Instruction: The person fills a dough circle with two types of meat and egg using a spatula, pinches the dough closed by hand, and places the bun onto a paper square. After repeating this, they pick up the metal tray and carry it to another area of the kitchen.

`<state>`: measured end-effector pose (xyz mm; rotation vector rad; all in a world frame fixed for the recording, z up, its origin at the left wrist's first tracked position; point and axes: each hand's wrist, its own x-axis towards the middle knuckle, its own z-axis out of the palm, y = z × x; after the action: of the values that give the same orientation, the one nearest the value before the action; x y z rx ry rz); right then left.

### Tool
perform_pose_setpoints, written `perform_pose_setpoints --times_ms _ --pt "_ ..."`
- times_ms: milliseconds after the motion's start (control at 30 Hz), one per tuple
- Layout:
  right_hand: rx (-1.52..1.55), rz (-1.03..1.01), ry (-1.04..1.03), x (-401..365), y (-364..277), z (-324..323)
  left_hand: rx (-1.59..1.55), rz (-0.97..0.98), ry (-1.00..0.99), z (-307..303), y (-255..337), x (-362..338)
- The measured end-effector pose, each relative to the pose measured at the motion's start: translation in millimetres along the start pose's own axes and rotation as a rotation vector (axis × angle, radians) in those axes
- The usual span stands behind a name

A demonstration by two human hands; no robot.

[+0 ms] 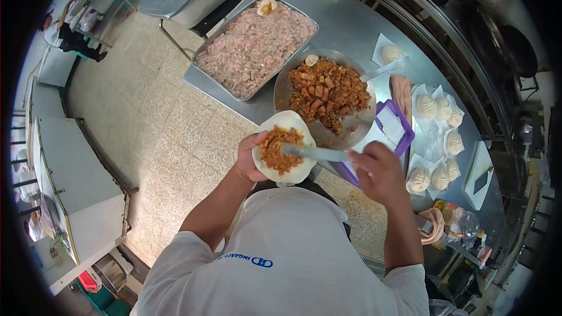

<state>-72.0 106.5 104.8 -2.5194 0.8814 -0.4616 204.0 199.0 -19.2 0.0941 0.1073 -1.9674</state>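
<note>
"How does the dough wrapper [302, 169] look?"

"Pale, round, soft — topped with crumbly orange-brown filling [274, 155], in the left hand [250, 155]: thumb at the rim, other fingers mostly hidden."

"And the right hand [379, 172]?"

"Curled closed round a flat spatula [322, 154] — its blade covers some filling. Beyond: a round metal bowl [358, 133], near a purple plastic tray [408, 134]."

Head cam, fwd & down.

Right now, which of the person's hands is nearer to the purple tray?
Right. The right hand, with the spatula, is close by the purple tray; the left hand, holding the dough wrapper, is farther off, to its left.
</note>
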Motion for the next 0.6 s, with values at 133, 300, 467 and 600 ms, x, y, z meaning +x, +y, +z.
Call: perform_pose_setpoints --times_ms 133,300,467,600 --pt "0.050 0.082 -0.061 -2.4 -1.7 11.7 0.045 0.054 0.086 -19.0 0.5 -9.2" --pt "-0.098 0.285 0.031 -6.3 36.1 16.0 0.070 0.265 0.181 -24.8 6.7 -35.1" --pt "-0.485 0.365 -0.083 18.7 67.6 43.6 0.201 0.286 0.092 -23.6 11.3 -48.4" --pt "-0.425 0.325 -0.214 25.9 82.4 46.1 0.207 0.224 0.056 -38.3 10.9 -51.0"
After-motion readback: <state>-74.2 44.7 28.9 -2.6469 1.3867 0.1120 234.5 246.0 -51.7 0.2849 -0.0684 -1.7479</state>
